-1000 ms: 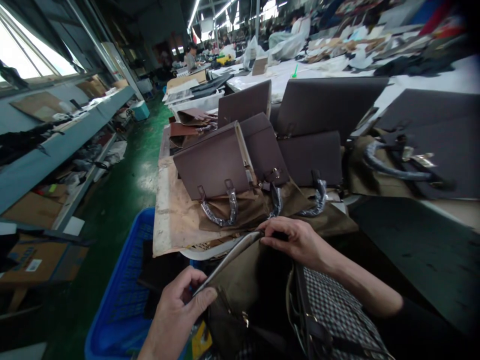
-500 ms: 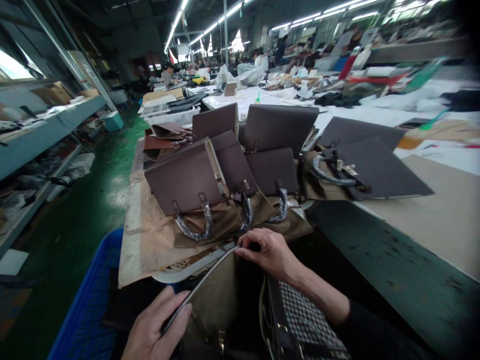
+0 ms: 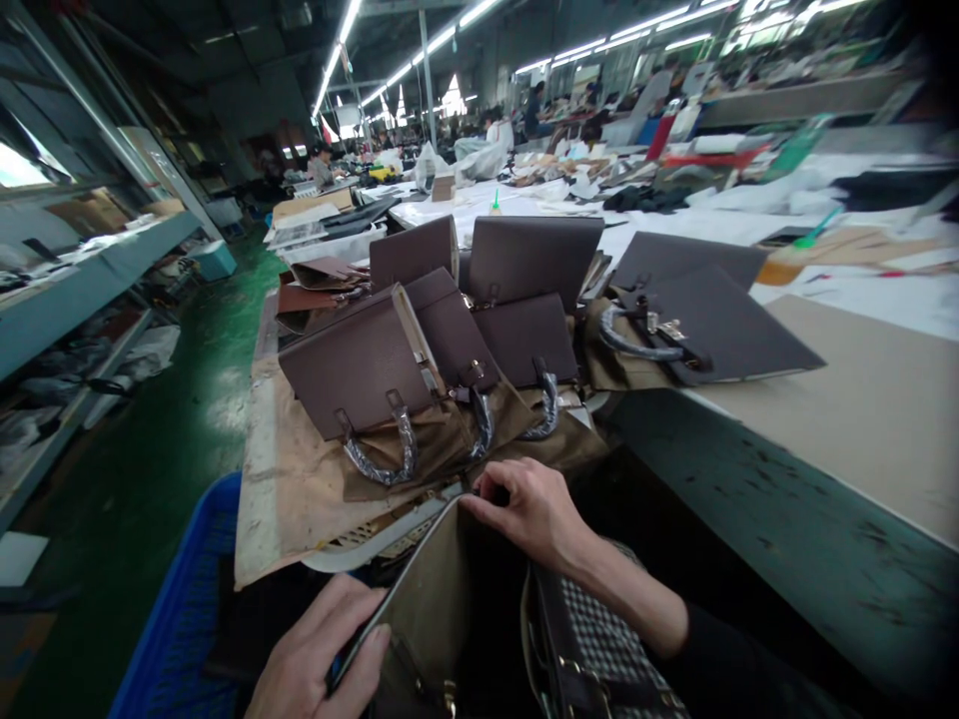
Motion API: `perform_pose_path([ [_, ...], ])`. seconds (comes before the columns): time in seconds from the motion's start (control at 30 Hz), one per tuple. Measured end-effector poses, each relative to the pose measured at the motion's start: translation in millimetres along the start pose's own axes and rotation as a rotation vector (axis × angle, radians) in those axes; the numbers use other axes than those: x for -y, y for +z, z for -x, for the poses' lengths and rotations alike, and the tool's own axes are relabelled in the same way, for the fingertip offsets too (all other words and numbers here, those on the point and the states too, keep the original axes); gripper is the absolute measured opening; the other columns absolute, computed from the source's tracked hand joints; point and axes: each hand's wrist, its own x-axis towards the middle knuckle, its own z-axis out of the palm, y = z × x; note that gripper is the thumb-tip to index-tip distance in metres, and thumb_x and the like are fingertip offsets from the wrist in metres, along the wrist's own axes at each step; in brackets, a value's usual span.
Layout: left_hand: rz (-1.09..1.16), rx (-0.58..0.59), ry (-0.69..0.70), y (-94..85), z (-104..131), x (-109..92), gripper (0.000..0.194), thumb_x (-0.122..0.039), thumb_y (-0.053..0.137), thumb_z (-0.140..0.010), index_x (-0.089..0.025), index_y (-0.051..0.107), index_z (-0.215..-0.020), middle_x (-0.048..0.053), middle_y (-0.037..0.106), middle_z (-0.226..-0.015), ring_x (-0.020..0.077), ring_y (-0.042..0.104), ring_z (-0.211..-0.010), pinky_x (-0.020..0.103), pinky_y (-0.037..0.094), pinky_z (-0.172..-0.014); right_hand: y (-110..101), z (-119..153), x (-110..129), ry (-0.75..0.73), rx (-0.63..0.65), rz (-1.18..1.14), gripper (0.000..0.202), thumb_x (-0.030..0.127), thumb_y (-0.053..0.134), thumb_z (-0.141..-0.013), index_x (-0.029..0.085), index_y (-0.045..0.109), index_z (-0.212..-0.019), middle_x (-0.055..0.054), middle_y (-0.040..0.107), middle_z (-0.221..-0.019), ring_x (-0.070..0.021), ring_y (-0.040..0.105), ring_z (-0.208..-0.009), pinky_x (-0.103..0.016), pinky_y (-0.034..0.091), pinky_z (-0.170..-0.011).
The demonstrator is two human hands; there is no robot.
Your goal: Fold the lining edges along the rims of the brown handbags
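Observation:
A dark handbag [image 3: 435, 589] with an olive-tan lining stands open at its mouth, low in front of me. My left hand [image 3: 326, 649] pinches the near left part of its rim between thumb and fingers. At the far corner of the same rim, my right hand [image 3: 528, 509] is closed with thumb and forefinger on the edge. A houndstooth-patterned side [image 3: 606, 619] of the bag, with dark straps and gold-coloured fittings, lies under my right forearm. The bag's lower part falls outside the view.
Beyond my hands, several brown bag pieces [image 3: 360, 364] with plastic-wrapped handles [image 3: 382, 464] lie heaped on a paper-covered stand [image 3: 262, 499]. A blue crate [image 3: 176, 599] stands at lower left. A worktable [image 3: 861, 399] runs along the right, and people sit farther back.
My view has shifted slightly, so the heaped bag pieces appear a little farther left. Both hands keep their hold on the handbag's rim.

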Motion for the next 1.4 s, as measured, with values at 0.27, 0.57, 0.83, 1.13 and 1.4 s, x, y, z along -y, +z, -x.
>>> perform_pose_path([
  [0.27,-0.274,0.34,-0.147,-14.2,-44,-39,0.038,-0.045,0.034,-0.097,-0.022,0.064,-0.092,0.008,0.07,-0.093,0.0297,0.066,-0.091,0.044,0.049,-0.08,0,0,14,0.086,-0.004,0.077,0.024,0.045,0.067,-0.082,0.024,0.066,-0.071,0.001,0.07,-0.072,-0.0201,0.063,-0.073,-0.032,0.035,-0.068],
  [0.57,-0.417,0.326,-0.001,-1.0,-80,-33,0.038,-0.036,0.029,-0.098,-0.019,0.058,-0.079,0.008,0.068,-0.077,0.0254,0.065,-0.073,0.035,0.035,-0.062,2,2,13,0.067,-0.035,0.102,0.024,0.044,0.066,-0.082,0.023,0.064,-0.07,0.001,0.07,-0.071,-0.0194,0.063,-0.073,-0.031,0.033,-0.065],
  [0.83,-0.232,0.347,-0.043,-5.5,-81,-31,0.033,-0.052,0.047,-0.091,-0.023,0.061,-0.089,0.005,0.071,-0.089,0.0248,0.066,-0.084,0.033,0.04,-0.069,2,1,13,0.063,-0.022,0.083,0.024,0.044,0.066,-0.082,0.024,0.064,-0.07,0.001,0.07,-0.07,-0.0186,0.062,-0.071,-0.031,0.032,-0.064],
  [1.13,-0.358,0.307,0.065,4.7,-102,-22,0.045,-0.045,0.029,-0.099,-0.021,0.057,-0.072,0.003,0.064,-0.067,0.0219,0.063,-0.069,0.032,0.026,-0.058,3,0,6,0.068,-0.033,0.082,0.025,0.045,0.066,-0.082,0.024,0.063,-0.07,0.001,0.07,-0.071,-0.0193,0.062,-0.071,-0.031,0.032,-0.064],
  [1.4,-0.274,0.306,0.041,15.0,-123,-14,0.045,-0.051,0.032,-0.097,-0.021,0.06,-0.079,0.005,0.068,-0.077,0.0226,0.064,-0.076,0.031,0.032,-0.062,10,-4,9,0.017,-0.068,0.116,0.027,0.048,0.065,-0.083,0.024,0.062,-0.07,0.0,0.069,-0.069,-0.0191,0.061,-0.07,-0.031,0.031,-0.063],
])
